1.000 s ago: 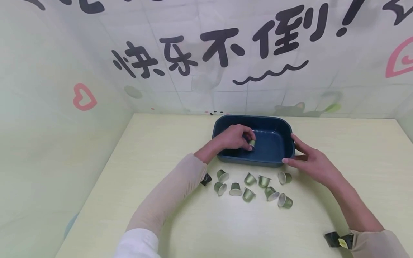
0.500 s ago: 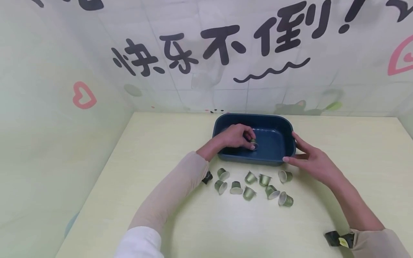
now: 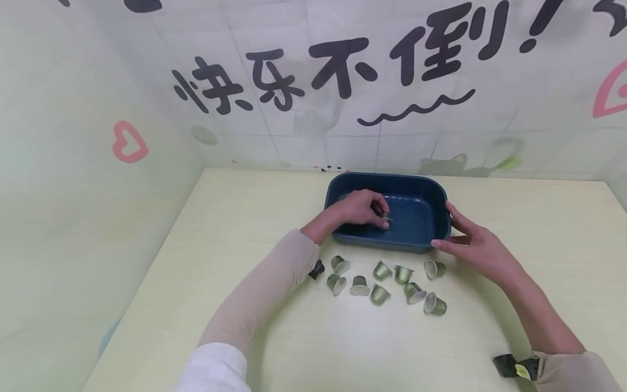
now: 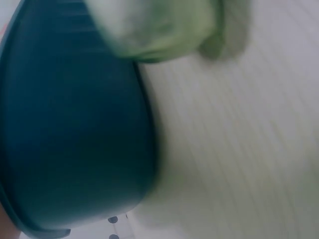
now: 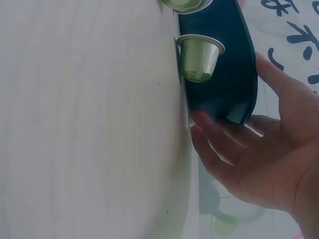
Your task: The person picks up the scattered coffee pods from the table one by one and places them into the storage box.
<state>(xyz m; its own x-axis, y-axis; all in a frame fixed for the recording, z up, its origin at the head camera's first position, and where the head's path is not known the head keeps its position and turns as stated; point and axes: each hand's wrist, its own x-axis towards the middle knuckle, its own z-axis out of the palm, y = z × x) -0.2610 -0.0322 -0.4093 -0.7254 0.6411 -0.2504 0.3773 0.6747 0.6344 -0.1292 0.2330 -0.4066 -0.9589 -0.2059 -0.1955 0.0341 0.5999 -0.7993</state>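
Note:
In the head view, my left hand (image 3: 363, 208) reaches inside a dark blue rectangular bin (image 3: 416, 218). Its thumb and fingers pinch a small green coffee capsule (image 3: 386, 222), rim down, close over the bin's floor. At the bin's right end, my right hand (image 3: 477, 247) holds the corner, thumb on the near side and fingers along the end wall. The right wrist view shows that hand (image 5: 259, 159) cupped around the wall. Blurred green, a capsule (image 4: 159, 30) looms at the top of the left wrist view, where the left hand's fingers are out of sight.
Several more green capsules (image 3: 360, 286) lie scattered on the pale table (image 3: 333, 343) just in front of the bin. Some rest on their sides, others on their rims. Behind the bin stands a printed wall sheet (image 3: 323, 120). Dark straps (image 3: 514, 366) show at the wrists.
The capsule in my left fingers has turned rim down and shifted slightly right. My right hand keeps its hold on the bin. The whole head view has shifted a little.

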